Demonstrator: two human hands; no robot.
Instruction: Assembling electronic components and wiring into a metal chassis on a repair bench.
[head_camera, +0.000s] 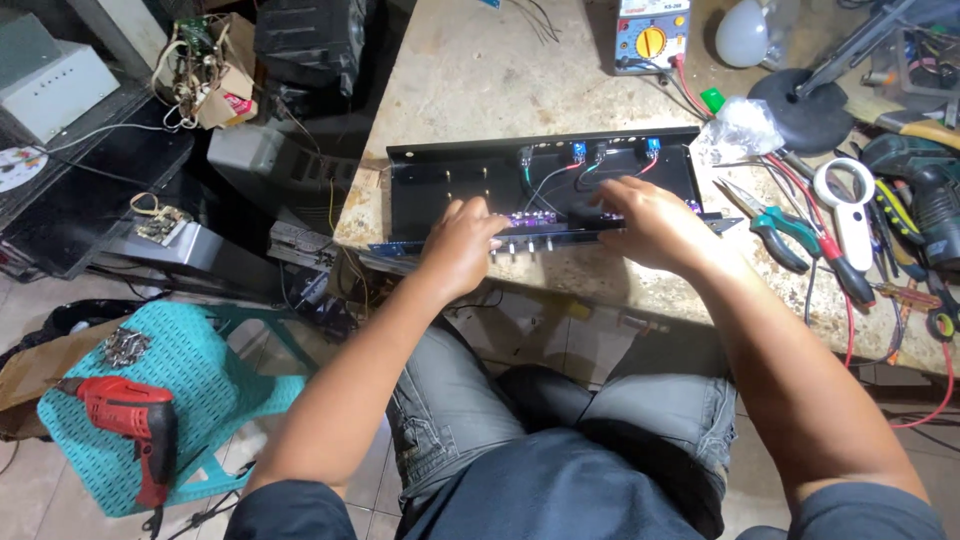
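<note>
Both hands, left hand (462, 243) and right hand (650, 222), grip the black chassis (470, 175) front edge

A person seen from above wears a dark navy short-sleeved shirt, its sleeve hems ending above the elbows and its front filling the lower middle of the view. Both forearms are bare, with no watch, bracelet or glove on either wrist. The left hand (462, 245) and the right hand (655, 222) carry no visible rings. Below the shirt are faded grey denim shorts with stitched seams, a pocket edge and turned, slightly frayed cuffs at the knees.
</note>
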